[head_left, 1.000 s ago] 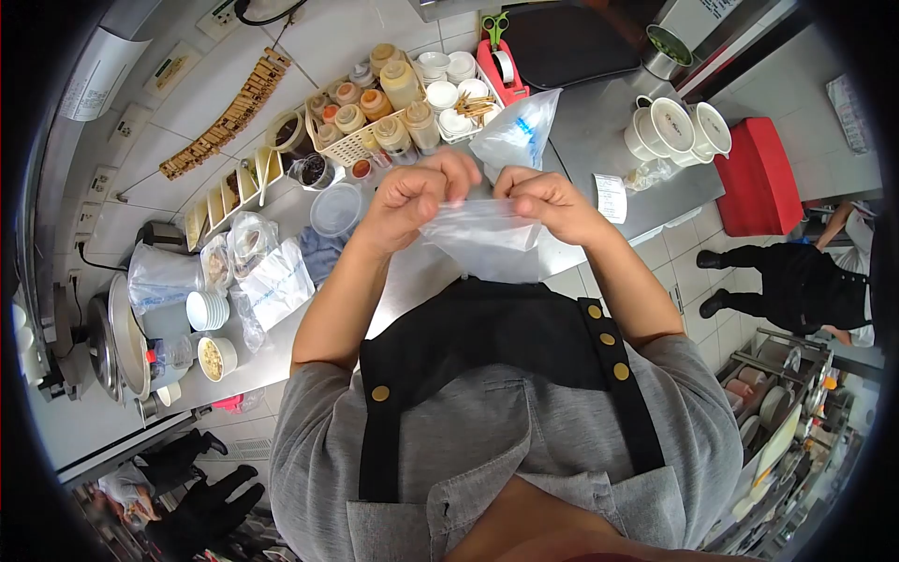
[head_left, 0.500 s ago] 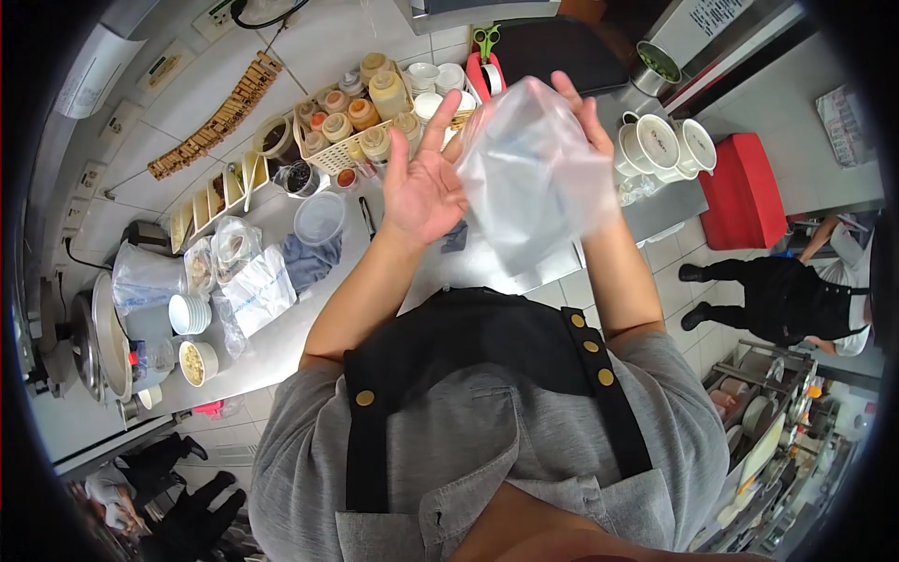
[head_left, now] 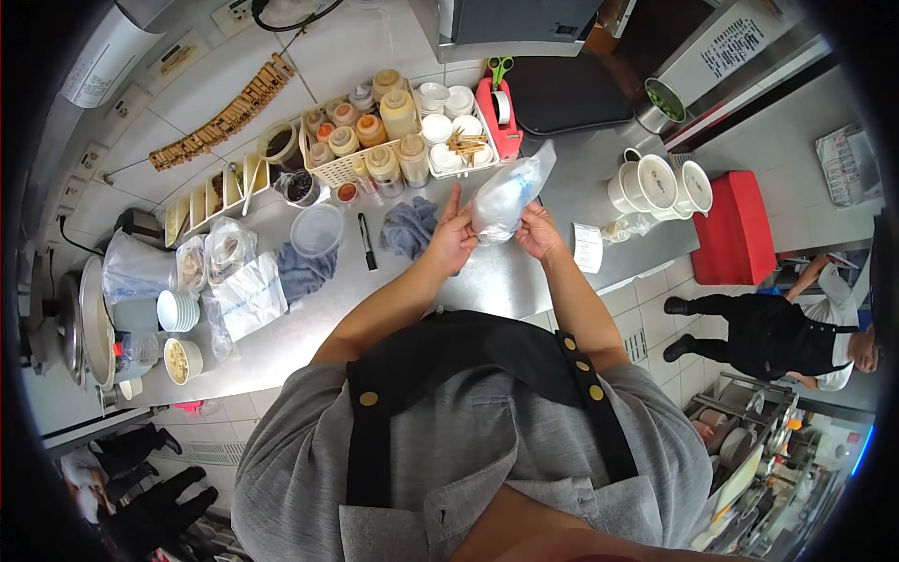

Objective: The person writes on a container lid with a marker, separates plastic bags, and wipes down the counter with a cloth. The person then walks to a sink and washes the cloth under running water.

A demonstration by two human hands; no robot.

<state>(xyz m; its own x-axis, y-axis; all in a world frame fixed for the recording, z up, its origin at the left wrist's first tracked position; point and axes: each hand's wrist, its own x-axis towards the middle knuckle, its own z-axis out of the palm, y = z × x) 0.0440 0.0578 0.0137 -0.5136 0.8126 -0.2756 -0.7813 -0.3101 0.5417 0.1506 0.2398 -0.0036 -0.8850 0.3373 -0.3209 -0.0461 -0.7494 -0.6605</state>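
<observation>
A translucent plastic bag (head_left: 510, 199), puffed out and pointing up to the right, is held above the steel counter. My left hand (head_left: 453, 242) pinches its lower left edge, with the index finger stretched upward. On the other side, my right hand (head_left: 539, 232) grips the bag's lower right edge with closed fingers. A blue-grey cloth (head_left: 408, 228) lies just left of my left hand. To the right of my right hand is a white paper slip (head_left: 587, 248) with print on it.
A basket (head_left: 356, 167) of sauce bottles and small white dishes stands behind the bag, beside a red tape dispenser (head_left: 499, 122). Lidded white cups (head_left: 657, 183) and a red box (head_left: 740, 228) are at right. Farther right stands another person (head_left: 768, 328). A black pen (head_left: 366, 242) lies on the counter.
The bag, earlier spread wide and blurred in front of my raised hands, is now narrower and puffed. Both hands have come down closer together, and my left hand has closed on the bag's edge.
</observation>
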